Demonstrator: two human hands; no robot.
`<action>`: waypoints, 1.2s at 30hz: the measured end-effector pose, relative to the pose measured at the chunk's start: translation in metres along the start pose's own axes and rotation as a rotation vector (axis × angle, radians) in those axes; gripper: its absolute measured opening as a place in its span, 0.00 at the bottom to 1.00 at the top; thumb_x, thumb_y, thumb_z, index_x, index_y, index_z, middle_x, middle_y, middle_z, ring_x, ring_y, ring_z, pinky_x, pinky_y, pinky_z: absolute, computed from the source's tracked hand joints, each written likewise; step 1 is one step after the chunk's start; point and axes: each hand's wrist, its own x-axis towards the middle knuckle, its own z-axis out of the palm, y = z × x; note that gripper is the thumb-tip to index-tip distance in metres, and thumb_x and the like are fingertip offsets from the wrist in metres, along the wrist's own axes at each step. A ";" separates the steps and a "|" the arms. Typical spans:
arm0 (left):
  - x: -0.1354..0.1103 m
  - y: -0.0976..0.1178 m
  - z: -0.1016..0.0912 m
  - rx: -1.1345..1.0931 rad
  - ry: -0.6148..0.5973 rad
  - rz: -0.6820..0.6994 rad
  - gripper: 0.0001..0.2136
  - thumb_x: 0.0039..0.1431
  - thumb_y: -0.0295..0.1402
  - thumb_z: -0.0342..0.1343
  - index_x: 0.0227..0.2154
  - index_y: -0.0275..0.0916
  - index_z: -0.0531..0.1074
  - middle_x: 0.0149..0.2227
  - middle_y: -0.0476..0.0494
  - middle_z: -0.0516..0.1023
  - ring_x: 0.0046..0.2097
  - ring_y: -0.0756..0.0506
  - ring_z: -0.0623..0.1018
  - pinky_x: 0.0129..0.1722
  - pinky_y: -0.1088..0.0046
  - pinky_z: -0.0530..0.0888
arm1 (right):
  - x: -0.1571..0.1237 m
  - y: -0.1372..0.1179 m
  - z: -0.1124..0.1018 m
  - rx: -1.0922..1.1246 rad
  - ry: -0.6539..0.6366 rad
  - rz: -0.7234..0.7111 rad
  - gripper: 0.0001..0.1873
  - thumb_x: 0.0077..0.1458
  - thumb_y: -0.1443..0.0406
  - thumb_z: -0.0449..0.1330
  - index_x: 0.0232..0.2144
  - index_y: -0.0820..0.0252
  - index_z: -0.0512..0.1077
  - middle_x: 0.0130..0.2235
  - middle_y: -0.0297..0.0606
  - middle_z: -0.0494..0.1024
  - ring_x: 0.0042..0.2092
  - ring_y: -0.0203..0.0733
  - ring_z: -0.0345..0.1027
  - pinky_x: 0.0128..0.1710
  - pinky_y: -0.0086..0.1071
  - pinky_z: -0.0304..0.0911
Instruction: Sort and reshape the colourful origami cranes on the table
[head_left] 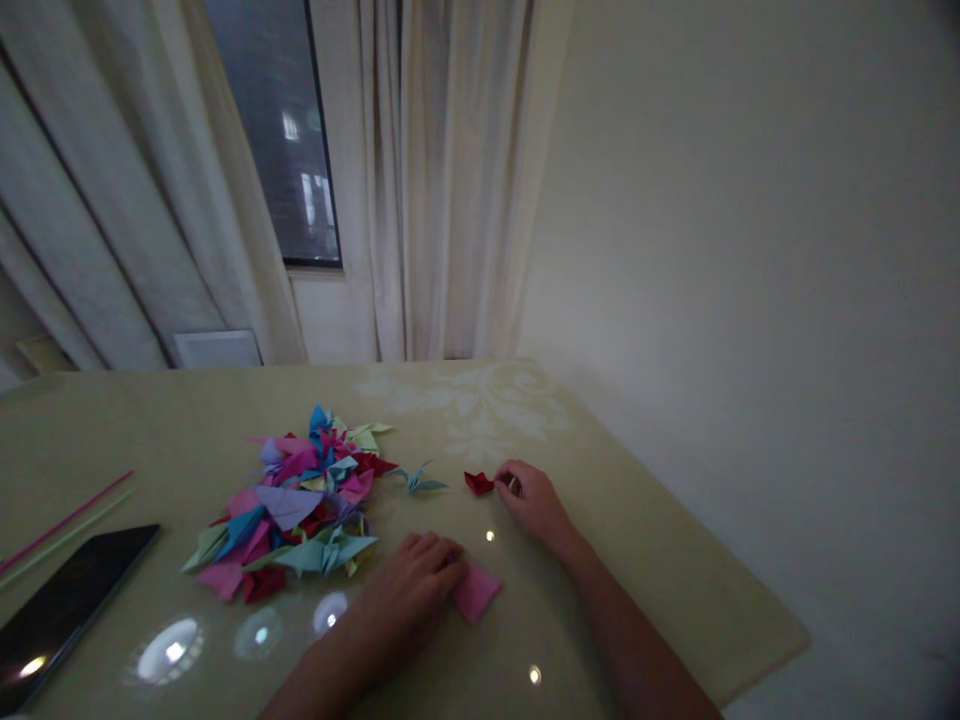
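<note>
My right hand [534, 503] pinches the right end of a small red folded paper piece [478, 484] between thumb and fingers, at the tabletop. Lower and to the left, my left hand [416, 592] has its fingers curled over the left edge of a pink square of paper [477, 594]. Its fingertips are partly hidden. A light blue paper crane [417, 481] stands between my hands and a pile of folded paper cranes [292, 505]. The pile mixes pink, blue, purple, red and pale green.
A black tablet-like device [71, 610] lies at the left front. Behind it are a thin pink strip [71, 520] and a pale green strip [71, 538]. The glossy table [645, 560] meets a wall [750, 300] on the right; curtains [457, 180] hang behind.
</note>
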 end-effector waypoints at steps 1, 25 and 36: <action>0.001 0.003 0.003 0.035 0.009 0.033 0.13 0.68 0.23 0.53 0.48 0.48 0.75 0.51 0.48 0.81 0.50 0.43 0.77 0.53 0.64 0.66 | 0.000 -0.001 0.001 -0.006 -0.003 -0.007 0.05 0.58 0.70 0.62 0.34 0.58 0.79 0.34 0.37 0.79 0.32 0.40 0.70 0.36 0.32 0.62; 0.010 -0.015 0.001 0.216 -0.007 -0.137 0.10 0.70 0.32 0.58 0.51 0.38 0.74 0.50 0.37 0.79 0.49 0.37 0.80 0.47 0.60 0.73 | -0.006 -0.015 0.009 0.177 -0.155 -0.113 0.04 0.61 0.69 0.64 0.34 0.61 0.79 0.33 0.34 0.76 0.33 0.36 0.68 0.35 0.27 0.62; 0.005 0.017 0.012 0.173 -0.084 0.102 0.16 0.66 0.50 0.60 0.40 0.42 0.73 0.41 0.44 0.79 0.43 0.40 0.78 0.43 0.61 0.72 | 0.050 -0.063 0.038 -0.222 -0.329 -0.205 0.13 0.57 0.62 0.72 0.44 0.61 0.80 0.45 0.42 0.81 0.44 0.44 0.74 0.42 0.31 0.63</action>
